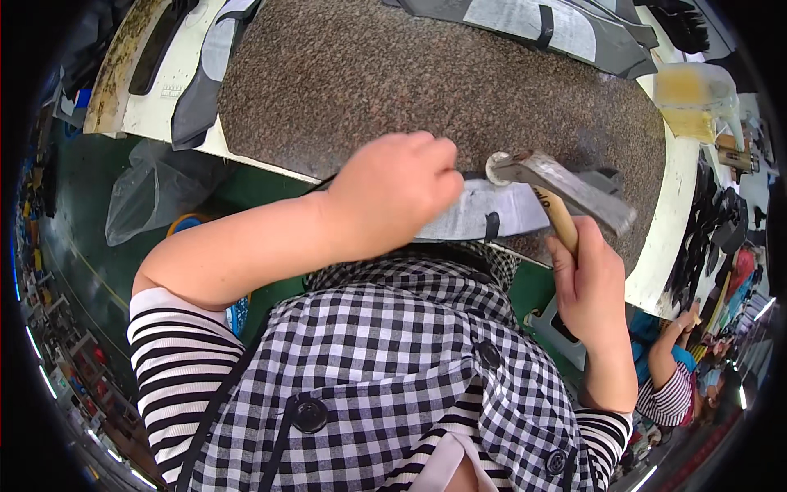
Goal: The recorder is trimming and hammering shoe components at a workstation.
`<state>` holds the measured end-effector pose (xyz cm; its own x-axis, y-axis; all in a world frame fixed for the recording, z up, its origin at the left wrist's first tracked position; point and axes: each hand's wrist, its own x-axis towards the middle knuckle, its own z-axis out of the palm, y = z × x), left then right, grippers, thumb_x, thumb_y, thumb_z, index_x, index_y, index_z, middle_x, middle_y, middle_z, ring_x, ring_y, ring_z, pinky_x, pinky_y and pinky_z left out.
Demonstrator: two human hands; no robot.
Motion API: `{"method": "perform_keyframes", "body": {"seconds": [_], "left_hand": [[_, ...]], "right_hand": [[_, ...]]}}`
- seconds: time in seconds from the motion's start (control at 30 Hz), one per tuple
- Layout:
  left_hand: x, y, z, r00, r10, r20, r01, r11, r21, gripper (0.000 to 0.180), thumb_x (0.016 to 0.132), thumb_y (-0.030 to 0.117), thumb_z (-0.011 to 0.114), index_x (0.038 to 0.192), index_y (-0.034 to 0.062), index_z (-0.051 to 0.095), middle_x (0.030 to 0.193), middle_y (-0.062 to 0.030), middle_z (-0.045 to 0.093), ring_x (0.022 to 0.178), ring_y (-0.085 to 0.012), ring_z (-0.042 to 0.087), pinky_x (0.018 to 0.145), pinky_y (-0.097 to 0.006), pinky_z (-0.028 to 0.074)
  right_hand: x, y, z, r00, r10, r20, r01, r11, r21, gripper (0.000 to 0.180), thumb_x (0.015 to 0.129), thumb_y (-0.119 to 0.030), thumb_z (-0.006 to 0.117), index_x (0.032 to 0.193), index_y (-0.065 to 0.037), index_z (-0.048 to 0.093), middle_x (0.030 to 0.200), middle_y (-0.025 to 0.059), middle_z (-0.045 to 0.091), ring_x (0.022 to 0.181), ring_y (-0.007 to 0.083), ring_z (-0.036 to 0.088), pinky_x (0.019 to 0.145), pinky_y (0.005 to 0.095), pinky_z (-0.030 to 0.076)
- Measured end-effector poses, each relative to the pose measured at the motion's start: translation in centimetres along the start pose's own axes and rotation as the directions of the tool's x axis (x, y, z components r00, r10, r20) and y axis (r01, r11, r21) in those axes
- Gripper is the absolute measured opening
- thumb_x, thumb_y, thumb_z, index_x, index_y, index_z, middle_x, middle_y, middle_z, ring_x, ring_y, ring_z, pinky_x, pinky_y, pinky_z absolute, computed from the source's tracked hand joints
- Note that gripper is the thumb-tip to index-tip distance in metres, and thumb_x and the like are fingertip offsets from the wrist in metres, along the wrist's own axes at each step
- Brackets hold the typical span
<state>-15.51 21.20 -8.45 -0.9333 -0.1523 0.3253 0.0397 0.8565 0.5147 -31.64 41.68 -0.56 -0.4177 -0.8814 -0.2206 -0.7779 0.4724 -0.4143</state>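
Observation:
My right hand (592,283) is wrapped round the wooden handle of a hammer (561,221). The hammer's worn metal head, with a round pale face at its left end, is above a dark grey piece (492,211) with a whitish covering and a short black strip across it. That piece lies along the near edge of the stone slab (443,90). Over its left part is my left hand (398,189), closed with the fingers curled in; whatever they hold is hidden. A thin dark end shows beside the left wrist.
Similar grey pieces lie at the slab's far edge (533,25) and left side (201,90). A clear container with yellowish contents (693,102) stands at the right. Dark parts hang to the right. A plastic bag (156,193) is at the left; another person (668,381) is at the lower right.

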Motion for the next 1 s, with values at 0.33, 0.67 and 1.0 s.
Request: {"method": "perform_keyframes", "body": {"seconds": [0.33, 0.67, 1.0], "left_hand": [[-0.1, -0.5, -2.1, 0.948, 0.265, 0.174, -0.292, 0.944, 0.151, 0.02, 0.075, 0.014, 0.061, 0.092, 0.0048, 0.066, 0.085, -0.0045, 0.056, 0.076, -0.0202, 0.057, 0.061, -0.034, 0.048], [6.6, 0.7, 4.7, 0.997, 0.07, -0.029, -0.074, 0.988, -0.133, 0.008, 0.077, 0.012, 0.064, 0.083, 0.007, 0.062, 0.08, -0.0071, 0.055, 0.078, -0.0262, 0.058, 0.068, -0.039, 0.05], [6.4, 1.0, 2.1, 0.898, 0.371, 0.239, -0.42, 0.884, 0.207, 0.015, 0.079, 0.012, 0.067, 0.093, 0.0067, 0.069, 0.084, -0.0044, 0.057, 0.079, -0.0222, 0.056, 0.069, -0.035, 0.049]], "right_hand": [[0.8, -0.5, 0.4, 0.992, -0.117, 0.037, 0.12, 0.989, -0.091, 0.023, 0.087, -0.012, 0.062, 0.099, -0.002, 0.046, 0.081, 0.0178, 0.061, 0.073, 0.0396, 0.062, 0.06, 0.0479, 0.049], [-0.8, 1.3, -0.8, 0.952, 0.201, -0.231, -0.203, 0.979, 0.015, 0.014, 0.093, -0.011, 0.058, 0.097, -0.001, 0.05, 0.074, 0.0232, 0.056, 0.067, 0.0397, 0.057, 0.059, 0.0406, 0.045], [-2.2, 3.4, 0.8, 0.982, 0.066, -0.177, -0.082, 0.993, -0.088, 0.025, 0.09, -0.016, 0.059, 0.109, -0.002, 0.05, 0.08, 0.0212, 0.063, 0.072, 0.0431, 0.061, 0.063, 0.0499, 0.049]]}}
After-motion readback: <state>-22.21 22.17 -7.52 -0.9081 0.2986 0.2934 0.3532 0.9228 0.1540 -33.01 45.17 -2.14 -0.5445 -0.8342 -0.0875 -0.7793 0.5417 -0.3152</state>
